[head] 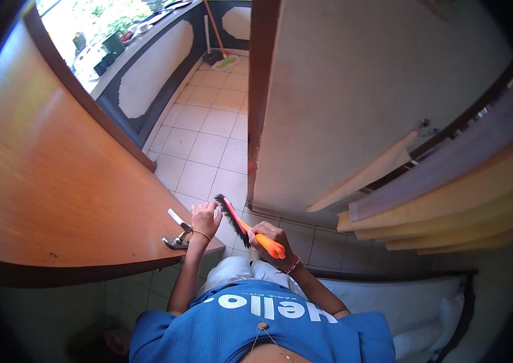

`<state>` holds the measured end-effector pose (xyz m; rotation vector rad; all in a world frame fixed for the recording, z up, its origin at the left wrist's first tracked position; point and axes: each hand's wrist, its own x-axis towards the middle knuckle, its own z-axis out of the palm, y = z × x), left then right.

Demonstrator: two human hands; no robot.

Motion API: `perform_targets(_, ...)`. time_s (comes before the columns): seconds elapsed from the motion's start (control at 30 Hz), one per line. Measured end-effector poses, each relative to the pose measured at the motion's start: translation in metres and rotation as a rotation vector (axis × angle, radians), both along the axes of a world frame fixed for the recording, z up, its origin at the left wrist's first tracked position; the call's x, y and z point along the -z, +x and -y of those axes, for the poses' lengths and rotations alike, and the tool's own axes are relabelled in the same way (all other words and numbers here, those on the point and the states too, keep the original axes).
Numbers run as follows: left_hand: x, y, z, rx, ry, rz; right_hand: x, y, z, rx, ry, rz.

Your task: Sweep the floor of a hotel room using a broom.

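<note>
My right hand (pixel 271 238) grips the orange handle of a hand brush (pixel 232 217) with a pink-edged head and dark bristles. The brush slants up and to the left, above the tiled floor. At the bristles' far end is my left hand (pixel 204 220), fingers apart and holding nothing. Whether its fingertips touch the bristles I cannot tell. Just beside my left wrist, a metal lever door handle (pixel 178 231) juts from a wooden door (pixel 79 177) standing open.
Past the doorway, a long-handled dustpan (pixel 212 56) and a mop (pixel 225 62) lean by a low wall (pixel 156 68). Curtains or cloths (pixel 437 199) hang from a rail at right. A bed (pixel 388 295) with white bedding lies behind my right arm.
</note>
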<state>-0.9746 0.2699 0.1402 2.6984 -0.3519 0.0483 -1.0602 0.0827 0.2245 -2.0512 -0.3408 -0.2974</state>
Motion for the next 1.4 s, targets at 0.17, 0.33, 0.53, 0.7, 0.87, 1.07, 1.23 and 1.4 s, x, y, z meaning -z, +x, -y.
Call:
perform_targets(0.17, 0.013, -0.001, 0.002, -0.133, -0.065, 0.149, 0.003, 0.037, -0.004, -0.117, 0.022, 0.026)
perform_targets(0.33, 0.030, 0.006, 0.000, -0.327, -0.178, 0.225, 0.016, 0.069, -0.012, -0.193, -0.006, 0.021)
perform_targets(0.53, 0.048, 0.005, -0.007, -0.460, -0.115, 0.312, 0.050, 0.104, -0.015, -0.251, 0.001, 0.039)
perform_targets(0.7, 0.066, 0.000, -0.018, -0.622, -0.136, 0.286, 0.087, 0.132, -0.011, -0.330, -0.018, 0.059)
perform_targets(0.87, 0.080, -0.007, -0.031, -0.792, 0.065, 0.375, 0.110, 0.153, -0.010, -0.404, -0.031, -0.040)
perform_targets(1.07, 0.107, -0.019, -0.050, -1.049, 0.120, 0.338, 0.145, 0.181, -0.012, -0.446, -0.052, 0.032)
perform_targets(1.23, 0.129, -0.030, -0.068, -1.244, 0.396, 0.347, 0.166, 0.202, -0.024, -0.497, -0.027, 0.012)
perform_targets(1.4, 0.158, -0.039, -0.091, -1.335, 0.494, 0.376, 0.189, 0.218, -0.041, -0.497, -0.025, -0.023)
